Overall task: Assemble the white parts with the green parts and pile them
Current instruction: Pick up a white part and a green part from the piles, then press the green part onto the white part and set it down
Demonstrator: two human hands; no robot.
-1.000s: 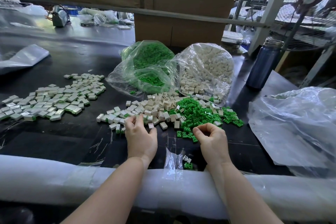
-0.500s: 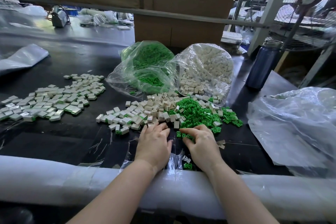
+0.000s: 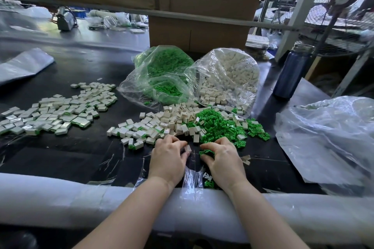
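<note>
A white part (image 3: 187, 148) is pinched by the left hand (image 3: 169, 157); green parts (image 3: 205, 152) are touched by the curled fingers of the right hand (image 3: 222, 158), grip unclear.

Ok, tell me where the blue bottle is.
The blue bottle stands upright at the table's far right in the head view, just right of the bag of white parts.

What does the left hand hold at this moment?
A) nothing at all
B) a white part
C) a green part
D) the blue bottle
B: the left hand pinches a small white part between thumb and fingertips, while the right hand picks at the green parts beside it; the blue bottle stands untouched at the far right of the table.
</note>
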